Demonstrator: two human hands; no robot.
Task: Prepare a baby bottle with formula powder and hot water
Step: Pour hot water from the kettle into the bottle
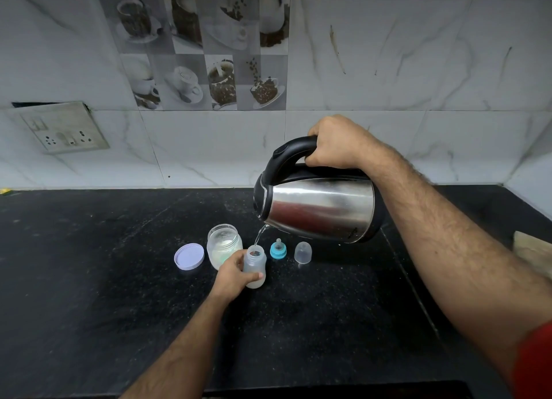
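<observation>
A small clear baby bottle stands upright on the black counter, with whitish contents at its bottom. My left hand is wrapped around its side. My right hand grips the black handle of a steel kettle, which is tilted to the left above the bottle. A thin stream of water runs from the spout into the bottle's open mouth. Just behind my left hand stands an open jar of white powder.
The jar's pale purple lid lies left of the jar. A teal teat ring and a clear cap stand right of the bottle. A socket plate is on the tiled wall. A cloth lies at the counter's right edge.
</observation>
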